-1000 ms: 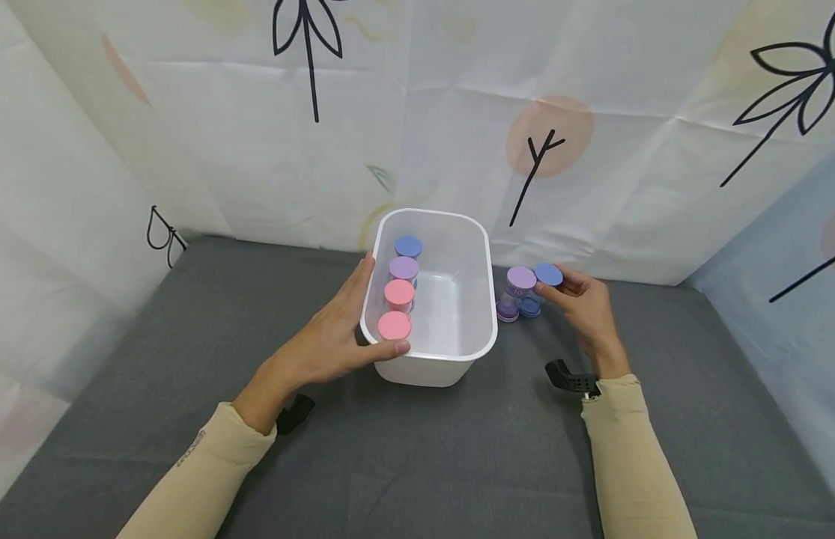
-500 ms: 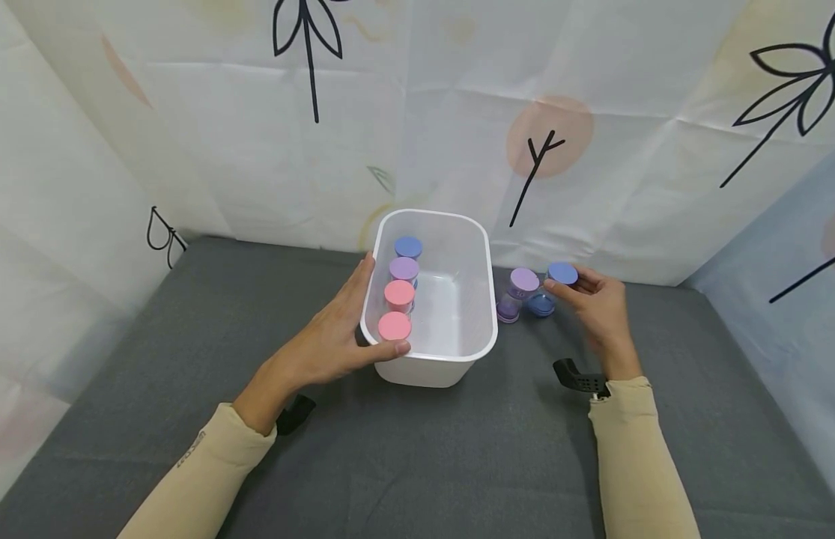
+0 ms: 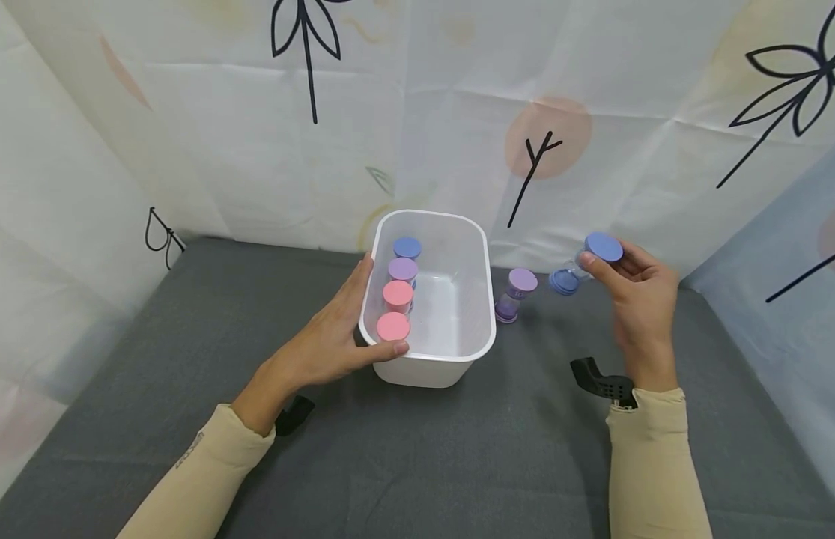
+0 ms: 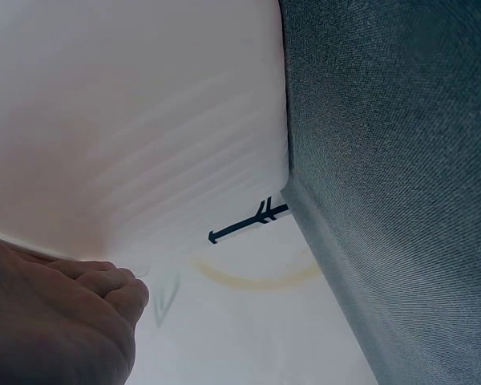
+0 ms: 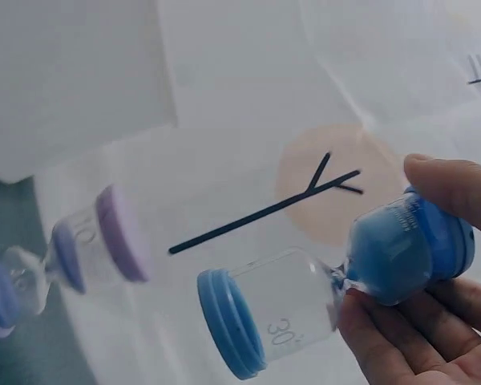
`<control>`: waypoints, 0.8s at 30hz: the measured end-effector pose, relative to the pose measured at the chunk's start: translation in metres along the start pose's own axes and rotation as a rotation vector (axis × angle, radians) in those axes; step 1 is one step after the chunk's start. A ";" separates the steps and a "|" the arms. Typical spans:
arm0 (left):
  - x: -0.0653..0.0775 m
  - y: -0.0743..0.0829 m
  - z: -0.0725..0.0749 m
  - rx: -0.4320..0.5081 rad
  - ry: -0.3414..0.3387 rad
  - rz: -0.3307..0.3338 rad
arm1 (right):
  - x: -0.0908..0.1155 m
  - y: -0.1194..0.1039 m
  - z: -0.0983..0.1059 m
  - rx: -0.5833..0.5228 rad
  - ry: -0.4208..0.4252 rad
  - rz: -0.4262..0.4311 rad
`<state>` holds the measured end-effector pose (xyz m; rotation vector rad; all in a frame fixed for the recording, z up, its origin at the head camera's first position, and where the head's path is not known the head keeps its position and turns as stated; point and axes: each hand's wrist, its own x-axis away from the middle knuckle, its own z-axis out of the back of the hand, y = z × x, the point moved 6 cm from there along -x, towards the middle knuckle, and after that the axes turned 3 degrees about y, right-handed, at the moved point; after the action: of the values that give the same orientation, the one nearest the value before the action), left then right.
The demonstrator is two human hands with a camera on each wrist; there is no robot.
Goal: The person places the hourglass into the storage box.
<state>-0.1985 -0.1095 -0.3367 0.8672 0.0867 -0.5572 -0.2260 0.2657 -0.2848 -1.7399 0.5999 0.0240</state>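
Note:
My right hand [image 3: 646, 307] pinches a blue-capped sand timer [image 3: 603, 247] by its upper end, between thumb and fingers. In the right wrist view this sand timer [image 5: 389, 249] is tilted, with blue sand in the bulb near my fingers and "30" printed on the clear bulb. A purple-capped sand timer [image 3: 522, 281] stands on the table just right of the white plastic bin [image 3: 490, 299]. My left hand [image 3: 326, 337] holds the bin at its near left corner, thumb over the near rim and fingers along the left side. The left wrist view shows the bin's outer wall [image 4: 144, 120].
Inside the bin, along its left wall, stand a blue-capped sand timer [image 3: 407, 248], a purple-capped one [image 3: 403, 269] and two pink-capped ones, the nearer pink cap [image 3: 393, 326] lowest. A grey cloth [image 3: 457, 457] covers the table. A patterned white curtain [image 3: 444, 135] hangs behind.
My right hand has lifted the blue sand timer away from beside the purple one, moving it right and tilting it. My left hand and the bin have stayed in place.

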 end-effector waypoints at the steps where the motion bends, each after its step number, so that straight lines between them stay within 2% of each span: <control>1: 0.000 0.000 0.000 -0.002 -0.001 0.003 | 0.000 -0.004 -0.002 -0.042 -0.006 0.031; 7: 0.000 0.001 0.000 0.001 0.008 -0.005 | 0.004 -0.023 -0.010 -0.276 -0.082 0.152; 11: -0.001 0.001 0.000 -0.002 0.008 -0.011 | 0.006 -0.029 -0.016 -0.350 -0.107 0.193; 13: 0.000 0.000 0.000 -0.004 0.005 -0.007 | 0.008 -0.030 -0.021 -0.380 -0.124 0.186; 16: 0.000 0.000 0.000 -0.005 0.001 0.000 | 0.012 -0.031 -0.029 -0.344 -0.163 0.182; 24: 0.000 0.000 0.000 -0.022 0.003 0.006 | 0.025 -0.031 -0.050 -0.081 -0.281 0.180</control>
<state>-0.1984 -0.1098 -0.3368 0.8466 0.0928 -0.5487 -0.2067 0.2141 -0.2514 -1.7169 0.5508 0.4171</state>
